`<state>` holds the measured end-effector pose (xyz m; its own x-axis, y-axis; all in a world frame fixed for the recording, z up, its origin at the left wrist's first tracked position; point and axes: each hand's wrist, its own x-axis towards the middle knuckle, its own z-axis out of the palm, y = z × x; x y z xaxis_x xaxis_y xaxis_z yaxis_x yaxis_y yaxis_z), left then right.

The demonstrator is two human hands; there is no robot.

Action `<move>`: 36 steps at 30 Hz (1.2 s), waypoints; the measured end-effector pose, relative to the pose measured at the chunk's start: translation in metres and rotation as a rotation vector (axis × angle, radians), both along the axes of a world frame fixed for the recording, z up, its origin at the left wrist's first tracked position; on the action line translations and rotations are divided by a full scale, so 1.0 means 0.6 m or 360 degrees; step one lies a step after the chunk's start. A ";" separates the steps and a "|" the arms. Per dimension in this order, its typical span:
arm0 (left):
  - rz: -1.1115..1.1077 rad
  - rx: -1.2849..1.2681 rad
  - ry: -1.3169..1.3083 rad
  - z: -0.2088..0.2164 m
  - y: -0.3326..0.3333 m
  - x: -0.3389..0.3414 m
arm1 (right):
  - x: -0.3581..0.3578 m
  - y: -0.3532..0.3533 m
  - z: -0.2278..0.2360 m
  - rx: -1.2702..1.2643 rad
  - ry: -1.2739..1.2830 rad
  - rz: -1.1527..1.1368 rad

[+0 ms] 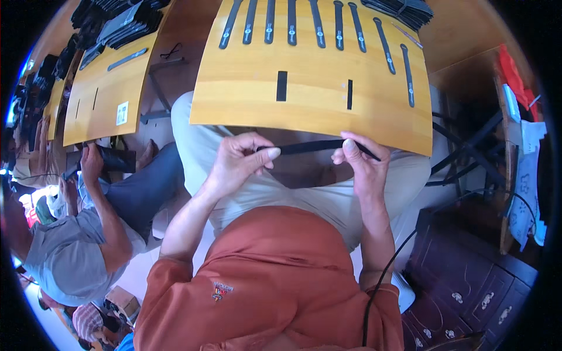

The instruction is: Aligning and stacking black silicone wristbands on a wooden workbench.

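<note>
A narrow black strap (pixel 310 146) is stretched between my two hands, just off the near edge of the wooden table (pixel 234 105). My left hand (pixel 243 158) pinches its left end between thumb and fingers. Farther along, my right hand (pixel 366 161) grips the strap under the thumb, and its right end sticks out past the fingers. Several dark straps (pixel 291 23) with rounded ends lie side by side along the table's far half and right side. Two short black strips (pixel 281 86) sit flat nearer to me.
A stack of dark straps (pixel 404 11) and a thin pen-like tool (pixel 408 35) are at the table's far right. On the left, a co-worker (pixel 82 251) sits at another table (pixel 111 99). A dark drawer cabinet (pixel 468 281) stands to my right, and a black cable (pixel 380 281) passes my right arm.
</note>
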<state>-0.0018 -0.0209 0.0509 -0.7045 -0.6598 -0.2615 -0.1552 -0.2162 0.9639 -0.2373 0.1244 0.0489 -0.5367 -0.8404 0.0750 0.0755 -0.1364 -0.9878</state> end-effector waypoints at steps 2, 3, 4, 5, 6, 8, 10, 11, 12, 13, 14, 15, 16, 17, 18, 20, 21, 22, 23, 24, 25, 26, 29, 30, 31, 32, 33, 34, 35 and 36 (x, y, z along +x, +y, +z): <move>0.0019 -0.0054 0.0045 0.008 -0.002 0.002 | -0.002 0.004 0.000 0.0019 -0.0064 0.0041; 0.0031 -0.0061 0.0080 0.007 -0.002 0.002 | -0.005 0.005 0.000 0.0024 -0.0117 0.0080; 0.0040 -0.0065 0.0080 0.007 -0.002 0.005 | -0.007 0.007 0.000 0.0020 -0.0117 0.0089; 0.0044 -0.0063 0.0097 0.007 -0.002 0.008 | -0.008 0.010 0.000 0.0015 -0.0244 0.0117; 0.0043 -0.0060 0.0118 0.008 -0.002 0.009 | -0.012 0.014 0.001 0.0011 -0.0367 0.0140; 0.0041 -0.0053 0.0113 0.009 -0.007 0.015 | -0.026 0.019 0.000 0.0010 -0.0457 0.0168; 0.0029 -0.0046 0.0100 0.004 -0.011 0.020 | -0.038 0.023 -0.008 -0.0056 -0.0576 0.0280; 0.0045 -0.0142 0.0111 -0.003 -0.013 0.020 | -0.043 0.026 -0.013 -0.0064 -0.0576 0.0277; 0.0067 -0.0239 0.0120 -0.004 -0.014 0.019 | -0.048 0.028 -0.016 -0.0054 -0.0523 0.0330; 0.0068 -0.0247 0.0116 -0.003 -0.014 0.017 | -0.053 0.029 -0.018 -0.0044 -0.0470 0.0382; 0.0082 -0.0242 0.0150 0.000 -0.015 0.014 | -0.057 0.030 -0.019 -0.0052 -0.0475 0.0384; 0.0093 -0.0237 0.0185 0.001 -0.016 0.011 | -0.060 0.032 -0.019 -0.0059 -0.0480 0.0416; 0.0090 -0.0244 0.0179 0.004 -0.019 0.005 | -0.063 0.033 -0.019 -0.0065 -0.0485 0.0447; 0.0131 -0.0204 0.0200 0.008 -0.022 -0.002 | -0.069 0.031 -0.016 -0.0074 -0.0493 0.0446; 0.0171 -0.0165 0.0218 0.011 -0.024 -0.008 | -0.075 0.027 -0.008 0.0055 -0.0269 0.0416; 0.0147 -0.0209 0.0175 0.006 -0.030 -0.013 | -0.084 0.017 -0.008 0.0174 -0.0060 0.0380; 0.0123 -0.0244 0.0150 0.004 -0.034 -0.017 | -0.087 0.010 -0.009 0.0178 0.0018 0.0267; 0.0113 -0.0253 0.0142 0.005 -0.038 -0.024 | -0.092 0.003 -0.012 0.0182 0.0095 0.0153; 0.0142 -0.0278 0.0117 0.005 -0.042 -0.030 | -0.102 0.002 -0.019 0.0232 0.0200 0.0121; 0.0171 -0.0300 0.0090 0.006 -0.045 -0.035 | -0.109 -0.001 -0.024 0.0228 0.0189 0.0113; 0.0161 -0.0305 0.0082 0.007 -0.049 -0.041 | -0.116 -0.005 -0.028 0.0216 0.0217 0.0109; 0.0188 -0.0338 0.0006 0.009 -0.054 -0.047 | -0.120 -0.007 -0.033 0.0205 0.0247 0.0105; 0.0199 -0.0380 -0.0152 0.023 -0.067 -0.065 | -0.129 -0.009 -0.041 0.0276 0.0230 0.0052; 0.0188 -0.0390 -0.0228 0.028 -0.073 -0.071 | -0.133 -0.012 -0.043 0.0272 0.0230 0.0050; 0.0188 -0.0393 -0.0227 0.023 -0.084 -0.075 | -0.136 -0.014 -0.046 0.0281 0.0256 0.0020; 0.0169 -0.0407 -0.0189 0.011 -0.097 -0.078 | -0.138 -0.018 -0.046 0.0292 0.0281 -0.0010; 0.0151 -0.0419 -0.0152 0.005 -0.109 -0.082 | -0.141 -0.022 -0.046 0.0294 0.0282 -0.0007; 0.0153 -0.0415 -0.0153 0.001 -0.119 -0.085 | -0.143 -0.028 -0.044 0.0326 0.0288 -0.0012; 0.0141 -0.0386 -0.0144 -0.002 -0.127 -0.090 | -0.145 -0.034 -0.042 0.0360 0.0293 -0.0015; 0.0128 -0.0356 -0.0138 -0.006 -0.136 -0.094 | -0.147 -0.041 -0.041 0.0367 0.0290 -0.0012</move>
<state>-0.0581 -0.1028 0.0473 -0.6289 -0.7609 -0.1596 -0.2303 -0.0137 0.9730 -0.3256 0.1001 0.0241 -0.5381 -0.8426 -0.0215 -0.1061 0.0931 -0.9900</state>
